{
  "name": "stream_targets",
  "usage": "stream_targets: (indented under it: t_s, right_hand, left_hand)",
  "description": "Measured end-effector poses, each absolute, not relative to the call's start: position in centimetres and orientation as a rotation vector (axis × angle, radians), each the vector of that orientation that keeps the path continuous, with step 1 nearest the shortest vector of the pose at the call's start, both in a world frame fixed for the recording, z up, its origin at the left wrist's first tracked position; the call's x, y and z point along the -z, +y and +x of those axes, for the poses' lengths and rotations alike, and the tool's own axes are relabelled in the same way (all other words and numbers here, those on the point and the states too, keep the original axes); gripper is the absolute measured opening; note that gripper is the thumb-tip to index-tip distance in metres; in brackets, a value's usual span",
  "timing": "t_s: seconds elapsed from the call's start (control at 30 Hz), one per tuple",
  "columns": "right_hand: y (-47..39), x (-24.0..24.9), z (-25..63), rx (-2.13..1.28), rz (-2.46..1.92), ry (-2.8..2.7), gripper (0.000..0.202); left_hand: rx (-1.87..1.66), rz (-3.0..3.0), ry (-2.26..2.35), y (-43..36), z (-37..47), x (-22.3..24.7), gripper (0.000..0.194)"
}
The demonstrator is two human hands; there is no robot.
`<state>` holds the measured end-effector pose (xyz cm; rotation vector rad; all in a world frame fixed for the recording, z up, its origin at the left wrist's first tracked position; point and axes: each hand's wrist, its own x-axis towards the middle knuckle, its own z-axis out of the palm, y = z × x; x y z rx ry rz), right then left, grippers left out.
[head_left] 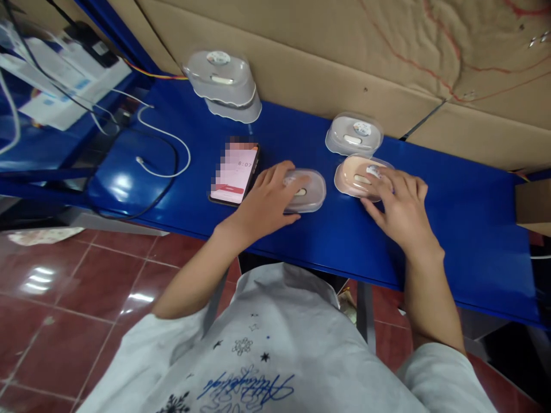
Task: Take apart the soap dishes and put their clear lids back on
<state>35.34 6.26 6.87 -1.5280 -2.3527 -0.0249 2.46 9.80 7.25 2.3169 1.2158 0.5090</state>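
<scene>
My left hand [273, 195] lies over an oval translucent plastic container [315, 192] with a clear lid, its fingers along the far side and thumb at the near side. A finger rests on the lid near a small pale oval tab. To the right, my right hand [402, 201] grasps the right end of a peach-coloured oval container [350, 172], with fingers over the round sticker and the thumb at the near edge. Just behind that one stands a clear-lidded container [344, 129] with a round sticker.
A phone [235, 172] with a lit screen lies left of my left hand. Stacked clear containers [228, 80] stand at the back left of the blue table [465, 229]. White and black cables [187, 155] curl on the left. Brown cardboard [301, 69] lines the back.
</scene>
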Motion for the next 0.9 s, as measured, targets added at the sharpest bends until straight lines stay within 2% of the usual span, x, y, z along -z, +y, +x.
stream_targets:
  t_s: [0.1, 0.2, 0.27, 0.33, 0.47, 0.6, 0.7, 0.9]
  right_hand:
    - [5.8, -7.0, 33.9, -0.025, -1.367, -2.358, 0.069]
    - [4.8, -6.6, 31.2, -0.249, -1.042, -2.469, 0.090]
    - [4.1, -6.1, 29.5, -0.422, -0.921, -2.543, 0.095]
    - [3.5, -5.6, 28.6, -0.571, -0.907, -2.574, 0.092]
    - [3.5, -5.0, 28.7, -0.741, -0.940, -2.495, 0.087]
    - [4.6, -4.7, 29.3, -0.756, -0.960, -2.392, 0.077]
    - [5.8, -3.8, 29.1, -0.626, -1.070, -2.326, 0.068]
    - [7.3, -2.2, 28.1, -0.389, -1.262, -2.308, 0.064]
  left_hand:
    - [-0.456, 2.301, 1.196, 6.7, 1.4, -7.2, 0.073]
    - [-0.447, 2.211, 1.120, 3.9, 1.0, -6.4, 0.069]
    - [-0.503, 2.157, 1.065, 2.4, 0.8, -5.5, 0.069]
    - [-0.602, 2.077, 1.120, 1.2, 0.6, -4.4, 0.079]
    - [-0.684, 1.977, 1.242, -0.3, -0.1, -2.6, 0.117]
    - [-0.599, 1.981, 1.310, -1.2, -1.0, -2.4, 0.128]
    - [-0.542, 2.008, 1.304, -1.7, -2.0, -2.7, 0.128]
    - [-0.540, 2.070, 1.195, -1.8, -3.1, -2.6, 0.106]
